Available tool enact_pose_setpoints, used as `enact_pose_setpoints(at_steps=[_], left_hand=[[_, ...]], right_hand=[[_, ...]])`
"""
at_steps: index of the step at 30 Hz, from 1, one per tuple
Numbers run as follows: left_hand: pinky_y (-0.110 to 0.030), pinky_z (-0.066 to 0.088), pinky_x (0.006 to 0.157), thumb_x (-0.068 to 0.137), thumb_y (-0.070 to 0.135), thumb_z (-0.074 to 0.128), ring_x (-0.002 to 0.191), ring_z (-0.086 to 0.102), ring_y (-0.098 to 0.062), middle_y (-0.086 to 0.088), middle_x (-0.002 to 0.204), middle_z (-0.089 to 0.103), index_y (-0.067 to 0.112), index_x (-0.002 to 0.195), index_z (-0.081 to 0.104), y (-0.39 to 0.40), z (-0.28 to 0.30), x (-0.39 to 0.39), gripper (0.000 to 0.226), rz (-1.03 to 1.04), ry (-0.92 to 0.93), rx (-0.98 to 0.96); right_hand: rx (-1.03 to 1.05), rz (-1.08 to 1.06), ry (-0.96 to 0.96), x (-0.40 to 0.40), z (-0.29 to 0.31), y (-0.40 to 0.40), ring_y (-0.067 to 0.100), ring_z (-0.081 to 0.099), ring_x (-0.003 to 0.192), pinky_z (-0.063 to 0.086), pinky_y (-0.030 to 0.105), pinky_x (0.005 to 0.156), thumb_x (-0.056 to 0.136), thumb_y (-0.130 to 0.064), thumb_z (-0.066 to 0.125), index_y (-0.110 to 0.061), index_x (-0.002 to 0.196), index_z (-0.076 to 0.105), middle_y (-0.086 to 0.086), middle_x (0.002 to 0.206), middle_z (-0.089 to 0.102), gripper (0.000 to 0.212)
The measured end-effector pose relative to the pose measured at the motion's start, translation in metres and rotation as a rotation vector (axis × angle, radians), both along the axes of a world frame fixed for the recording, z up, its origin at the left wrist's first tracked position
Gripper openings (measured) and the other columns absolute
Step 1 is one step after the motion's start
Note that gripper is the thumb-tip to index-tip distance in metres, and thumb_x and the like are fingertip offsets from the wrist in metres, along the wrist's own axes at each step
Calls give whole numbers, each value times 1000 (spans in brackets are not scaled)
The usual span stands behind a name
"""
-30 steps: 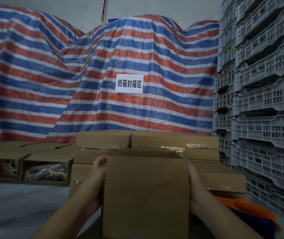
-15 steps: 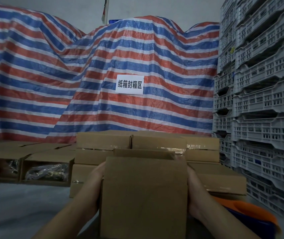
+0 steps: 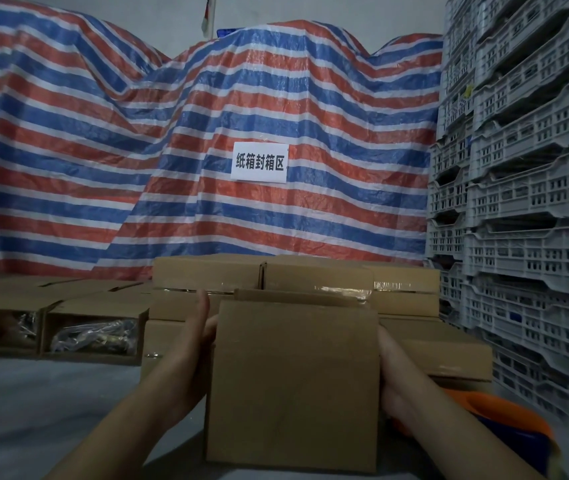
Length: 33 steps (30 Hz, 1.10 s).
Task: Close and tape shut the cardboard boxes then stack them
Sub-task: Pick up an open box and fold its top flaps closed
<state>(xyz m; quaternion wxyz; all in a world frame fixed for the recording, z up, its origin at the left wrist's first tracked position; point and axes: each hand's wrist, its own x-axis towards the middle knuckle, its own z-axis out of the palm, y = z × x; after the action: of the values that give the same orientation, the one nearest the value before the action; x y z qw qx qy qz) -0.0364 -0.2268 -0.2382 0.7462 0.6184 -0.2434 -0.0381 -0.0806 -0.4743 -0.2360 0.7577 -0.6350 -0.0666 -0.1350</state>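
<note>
Cardboard box [image 3: 293,386], plain brown, sits nearest the camera at the near edge of the grey work surface [image 3: 34,403], held between both hands. Left hand [image 3: 191,344] presses flat against its left side, fingers straight and pointing up. Right hand [image 3: 392,372] lies against the right side; its fingers are hidden, so their state cannot be told. Orange tape dispenser [image 3: 504,414] lies just right of the box. Behind stand stacked taped boxes [image 3: 314,277]; open boxes [image 3: 92,323] lie left. Farthest: striped tarpaulin [image 3: 103,150], white crates [image 3: 525,202].
</note>
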Motion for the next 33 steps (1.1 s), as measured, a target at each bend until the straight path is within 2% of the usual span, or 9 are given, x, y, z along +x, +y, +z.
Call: enact_pose_setpoints(at_steps=[3, 6, 13, 16, 20, 22, 24, 29, 33], left_hand=[[-34, 51, 73, 60, 73, 58, 88, 73, -19, -4, 98, 76, 24, 106, 69, -3, -3, -1, 68, 11, 36, -40], [-37, 50, 75, 67, 59, 67, 86, 73, -22, -6, 97, 76, 25, 103, 72, -6, -1, -2, 50, 29, 24, -20], [-35, 51, 67, 82, 37, 61, 84, 69, -27, -6, 90, 76, 29, 91, 78, -8, 3, -4, 21, 102, 47, 32], [-32, 50, 65, 92, 30, 54, 79, 66, -25, -7, 91, 75, 25, 87, 77, -12, 5, -2, 24, 109, 59, 56], [-19, 49, 63, 98, 8, 47, 77, 58, -19, -24, 122, 61, 7, 84, 65, -9, 4, 2, 23, 100, 43, 11], [-31, 51, 67, 95, 19, 53, 82, 62, -27, -19, 117, 64, 18, 98, 68, -13, 4, 4, 15, 107, 81, -1], [-38, 52, 71, 92, 19, 57, 91, 63, -29, -8, 117, 63, 30, 107, 65, -10, -1, 3, 21, 107, 70, -58], [-35, 51, 72, 91, 15, 59, 97, 65, -14, 19, 116, 57, 50, 135, 46, -11, 1, 6, 57, 99, 6, -114], [-37, 54, 72, 90, 20, 58, 98, 68, -24, 9, 117, 62, 50, 125, 55, -9, 0, 7, 46, 58, 39, -72]], right_hand=[[27, 0, -5, 1, -1, -1, 24, 74, 66, 56, 30, 53, 58, -40, 71, -17, 73, 81, 12, 79, 76, 29], [29, -37, 56, 5, 0, -2, 25, 73, 68, 55, 32, 62, 83, -32, 67, -12, 92, 78, 12, 82, 76, 24], [34, -60, 88, 7, 1, -3, 25, 72, 59, 55, 29, 49, 95, -21, 57, -16, 89, 77, 13, 77, 75, 21], [71, -63, 152, 6, 2, -3, 26, 74, 62, 55, 31, 57, 95, -38, 59, -14, 92, 78, 15, 83, 77, 31], [82, 83, 128, 2, 7, -8, 27, 76, 79, 59, 32, 61, 81, -43, 70, -18, 92, 83, 15, 100, 77, 31], [26, 130, 110, -2, 9, -10, 26, 76, 83, 60, 34, 64, 74, -30, 74, -24, 99, 81, 13, 102, 77, 27], [-16, 144, 104, -2, 10, -11, 27, 74, 90, 60, 36, 72, 74, -21, 73, -18, 121, 70, 14, 112, 75, 47], [-35, 136, 78, -2, 12, -10, 26, 74, 89, 60, 37, 71, 73, -19, 71, -15, 127, 64, 16, 113, 74, 55], [-30, 143, 83, -3, 11, -10, 26, 74, 88, 61, 37, 70, 73, -19, 71, -14, 126, 65, 16, 113, 74, 53]])
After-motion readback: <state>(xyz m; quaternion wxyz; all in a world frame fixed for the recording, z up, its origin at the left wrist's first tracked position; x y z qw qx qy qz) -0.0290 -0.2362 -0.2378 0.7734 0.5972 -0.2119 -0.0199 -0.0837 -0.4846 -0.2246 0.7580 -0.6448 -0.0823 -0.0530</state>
